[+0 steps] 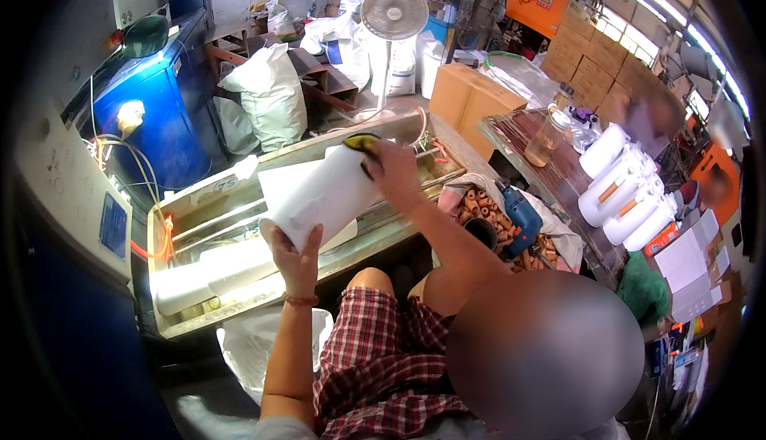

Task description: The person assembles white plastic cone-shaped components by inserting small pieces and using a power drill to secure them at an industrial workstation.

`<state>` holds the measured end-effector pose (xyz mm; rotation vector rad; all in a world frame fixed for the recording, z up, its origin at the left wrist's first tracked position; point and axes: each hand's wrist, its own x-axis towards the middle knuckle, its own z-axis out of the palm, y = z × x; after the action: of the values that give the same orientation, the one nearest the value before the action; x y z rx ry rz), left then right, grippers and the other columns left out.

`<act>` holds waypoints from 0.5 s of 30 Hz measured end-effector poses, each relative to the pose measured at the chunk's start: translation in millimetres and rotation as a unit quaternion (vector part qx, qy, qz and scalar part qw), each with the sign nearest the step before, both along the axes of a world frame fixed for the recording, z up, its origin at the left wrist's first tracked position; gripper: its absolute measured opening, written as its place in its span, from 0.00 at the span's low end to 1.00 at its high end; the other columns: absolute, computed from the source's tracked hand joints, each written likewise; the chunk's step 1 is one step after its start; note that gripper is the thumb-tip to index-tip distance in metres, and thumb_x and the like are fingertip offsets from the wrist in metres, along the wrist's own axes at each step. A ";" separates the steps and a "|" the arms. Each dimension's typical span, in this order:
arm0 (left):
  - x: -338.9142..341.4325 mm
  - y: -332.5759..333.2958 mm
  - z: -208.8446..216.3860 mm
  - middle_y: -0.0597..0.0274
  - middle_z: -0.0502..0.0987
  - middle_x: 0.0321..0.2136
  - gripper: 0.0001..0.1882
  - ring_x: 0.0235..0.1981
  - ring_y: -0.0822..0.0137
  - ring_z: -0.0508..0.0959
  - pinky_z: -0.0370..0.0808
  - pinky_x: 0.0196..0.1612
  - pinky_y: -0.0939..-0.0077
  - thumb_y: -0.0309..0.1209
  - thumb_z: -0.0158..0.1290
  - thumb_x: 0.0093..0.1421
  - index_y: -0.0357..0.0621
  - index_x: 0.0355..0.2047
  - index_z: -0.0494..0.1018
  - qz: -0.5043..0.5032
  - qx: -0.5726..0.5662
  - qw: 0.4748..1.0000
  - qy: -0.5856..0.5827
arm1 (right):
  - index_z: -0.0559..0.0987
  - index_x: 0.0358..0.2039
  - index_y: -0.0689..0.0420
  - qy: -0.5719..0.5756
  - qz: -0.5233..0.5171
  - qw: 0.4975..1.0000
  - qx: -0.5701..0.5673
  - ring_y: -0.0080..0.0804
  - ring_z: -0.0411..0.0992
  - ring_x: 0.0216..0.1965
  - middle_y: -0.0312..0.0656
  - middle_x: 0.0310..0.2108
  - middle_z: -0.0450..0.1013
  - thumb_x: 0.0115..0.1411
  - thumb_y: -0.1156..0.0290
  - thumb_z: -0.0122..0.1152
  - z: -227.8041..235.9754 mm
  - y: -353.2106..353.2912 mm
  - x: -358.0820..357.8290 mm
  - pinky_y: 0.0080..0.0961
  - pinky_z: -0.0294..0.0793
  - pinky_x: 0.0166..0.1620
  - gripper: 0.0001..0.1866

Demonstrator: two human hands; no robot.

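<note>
A smooth white cylinder [323, 193] lies slantwise between my hands, above a long trough. My left hand [297, 258] grips its near lower end, the thumb and fingers spread around the rim. At its upper right end, my right hand [392, 170] is closed round a small yellow-and-black object [363, 145] pressed against the cylinder; the hand hides part of it, and its kind I cannot make out. More white cylinders [239, 263] lie in the trough below.
The trough [263, 306] has rods along it. To its right are a sack of orange-brown short tubes [484, 215] and a blue power drill [523, 220]. White bottle-like containers [618, 193] and a jar [549, 138] stand on a table. A fan [394, 13] stands behind.
</note>
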<state>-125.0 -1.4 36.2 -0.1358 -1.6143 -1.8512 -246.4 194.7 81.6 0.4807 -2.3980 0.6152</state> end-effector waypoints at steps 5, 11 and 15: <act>-10.6 -13.4 -17.1 0.52 0.74 0.33 0.27 0.34 0.65 0.74 0.72 0.38 0.72 0.33 0.66 0.46 0.34 0.39 0.64 0.087 -0.174 0.980 -0.034 | 0.74 0.40 0.58 -0.032 0.262 0.962 -0.067 0.45 0.67 0.46 0.47 0.40 0.72 0.62 0.62 0.46 14.5 -37.6 3.7 0.37 0.63 0.50 0.15; 10.9 -10.6 -4.0 0.57 0.72 0.38 0.24 0.39 0.68 0.72 0.71 0.43 0.74 0.27 0.64 0.49 0.35 0.43 0.64 0.033 -0.099 0.992 -0.068 | 0.76 0.35 0.57 -0.171 0.198 0.959 0.105 0.48 0.72 0.38 0.49 0.34 0.73 0.64 0.59 0.39 35.6 -50.7 -3.9 0.40 0.69 0.41 0.19; 10.3 -1.8 -2.6 0.60 0.72 0.40 0.21 0.40 0.71 0.72 0.70 0.45 0.77 0.26 0.60 0.53 0.37 0.44 0.65 0.007 -0.027 1.000 0.012 | 0.76 0.36 0.54 -0.058 0.160 0.968 0.186 0.45 0.74 0.35 0.43 0.34 0.75 0.56 0.59 0.50 15.4 -47.7 -4.7 0.43 0.72 0.38 0.14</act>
<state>-114.7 -3.2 33.6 -0.1696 -1.6446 -1.7895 -251.0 147.0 97.1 1.0319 -2.5784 0.3286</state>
